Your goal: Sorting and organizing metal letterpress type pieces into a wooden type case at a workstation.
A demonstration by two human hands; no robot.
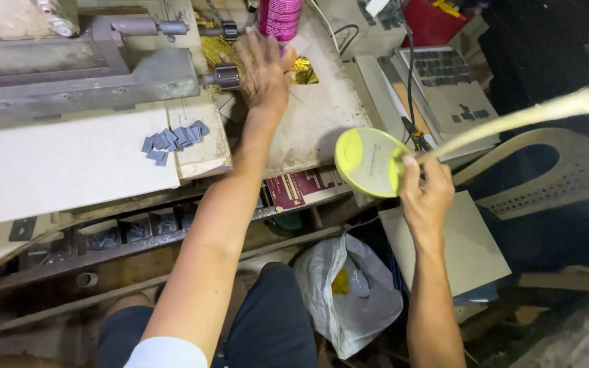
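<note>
A cluttered workshop lies below me, its worn pale surface (69,163) carrying a grey metal machine (83,75) at the left and a small heap of grey tiles (172,140) beside it. My left hand (264,68) rests fingers spread on the surface by the gold foil (219,49), gripping nothing, just below a pink spray can (279,17). Further right, off the edge above a white plastic bag (349,293), my right hand (425,194) is clamped on a yellow-green disc (366,162) and a pale strip (533,116) running off right.
</note>
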